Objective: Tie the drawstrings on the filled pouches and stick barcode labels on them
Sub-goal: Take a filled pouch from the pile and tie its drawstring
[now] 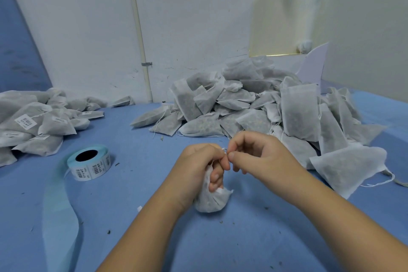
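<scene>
Fingers of both hands meet over the blue table (pixel 242 238), with a big heap of untied grey-white fabric pouches (pixel 265 106) behind and labelled ones (pixel 33 126) far left. The left hand (pixel 198 168) is closed around the gathered neck of one filled pouch (pixel 212 202) standing on the table; the right hand (pixel 256 152) pinches its thin white drawstring (pixel 224 150). Tying is underway; next, I judge, comes a label from the blue-backed barcode roll (pixel 89 164).

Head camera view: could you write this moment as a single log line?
step: tying drawstring | left hand: holds white mesh filled pouch | right hand: pinches string | roll of barcode labels: untouched | unlabelled pile: right
</scene>
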Available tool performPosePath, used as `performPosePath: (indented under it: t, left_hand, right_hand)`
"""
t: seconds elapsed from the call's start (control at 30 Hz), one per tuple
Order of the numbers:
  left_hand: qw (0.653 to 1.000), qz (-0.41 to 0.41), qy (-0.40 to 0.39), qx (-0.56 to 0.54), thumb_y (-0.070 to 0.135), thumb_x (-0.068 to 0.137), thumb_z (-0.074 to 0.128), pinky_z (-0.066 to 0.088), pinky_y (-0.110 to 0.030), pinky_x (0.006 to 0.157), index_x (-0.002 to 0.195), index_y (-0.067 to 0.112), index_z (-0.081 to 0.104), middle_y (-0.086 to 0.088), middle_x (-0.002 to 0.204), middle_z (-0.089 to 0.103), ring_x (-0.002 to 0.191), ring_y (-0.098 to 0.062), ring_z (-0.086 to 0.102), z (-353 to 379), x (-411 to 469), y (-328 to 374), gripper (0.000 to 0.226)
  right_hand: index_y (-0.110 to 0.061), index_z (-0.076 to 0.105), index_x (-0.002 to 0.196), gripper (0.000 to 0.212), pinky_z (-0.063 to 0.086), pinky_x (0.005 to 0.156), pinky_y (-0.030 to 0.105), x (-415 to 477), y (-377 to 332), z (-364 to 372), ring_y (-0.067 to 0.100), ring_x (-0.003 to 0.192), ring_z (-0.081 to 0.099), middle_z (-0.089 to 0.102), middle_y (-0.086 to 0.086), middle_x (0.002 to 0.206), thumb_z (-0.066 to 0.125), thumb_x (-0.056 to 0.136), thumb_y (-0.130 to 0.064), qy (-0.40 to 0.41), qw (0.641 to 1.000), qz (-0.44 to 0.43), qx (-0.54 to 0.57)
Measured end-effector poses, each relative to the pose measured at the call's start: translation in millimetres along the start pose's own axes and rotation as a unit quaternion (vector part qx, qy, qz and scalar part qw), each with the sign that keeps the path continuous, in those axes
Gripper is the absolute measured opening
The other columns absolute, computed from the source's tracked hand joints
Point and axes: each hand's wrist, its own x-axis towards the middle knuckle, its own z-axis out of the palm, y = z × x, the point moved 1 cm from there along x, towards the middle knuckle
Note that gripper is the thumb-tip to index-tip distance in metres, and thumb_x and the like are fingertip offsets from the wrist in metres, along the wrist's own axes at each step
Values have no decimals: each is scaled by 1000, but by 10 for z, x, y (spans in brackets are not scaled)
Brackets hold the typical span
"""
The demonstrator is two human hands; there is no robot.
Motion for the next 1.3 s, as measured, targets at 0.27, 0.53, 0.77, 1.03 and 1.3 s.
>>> performPosePath:
  t: [0.27, 0.53, 0.77, 1.03, 1.3]
  left_hand:
    - [996, -9, -3, 90, 20, 69, 48, 37, -26, 49, 49, 14, 59, -2, 41, 41, 39, -17, 35, 47, -19, -3, 23]
    - [993, -30, -13, 114, 21, 66, 48, 36, -24, 45, 46, 17, 58, -2, 40, 41, 40, -16, 36, 82, -29, -5, 23]
    - [992, -36, -23, 117, 22, 69, 49, 38, -25, 49, 48, 16, 59, -3, 42, 42, 40, -18, 36, 70, -28, 8, 24]
    - [992, -16, -5, 128, 23, 71, 56, 37, -19, 46, 55, 15, 68, -1, 45, 43, 39, -15, 36, 30, -45, 80, 21]
    - [994, -10, -17, 107, 24, 74, 64, 41, -19, 50, 62, 16, 72, 8, 45, 54, 40, -11, 40, -8, -58, 99, 16]
  right_hand:
    - [-11, 62, 74, 8, 45, 61, 21, 8, 54, -73, 12, 65, 55, 67, -1, 67, 60, 76, -3, -66, 997, 31, -16]
    - [-23, 65, 69, 10, 38, 61, 30, 6, 108, -114, 16, 65, 47, 57, 9, 67, 62, 71, -14, -85, 996, 27, -15]
    - [-24, 65, 67, 9, 36, 54, 20, 0, 111, -114, 7, 58, 43, 53, -2, 62, 62, 69, -16, -87, 995, 15, -46]
    - [-26, 63, 65, 8, 35, 56, 24, -20, 83, -125, 11, 61, 42, 59, 4, 69, 63, 60, -33, -102, 994, 21, -36]
    - [-25, 62, 63, 15, 36, 60, 32, -3, 93, -151, 14, 63, 45, 61, 1, 69, 58, 69, -13, -95, 994, 35, -31]
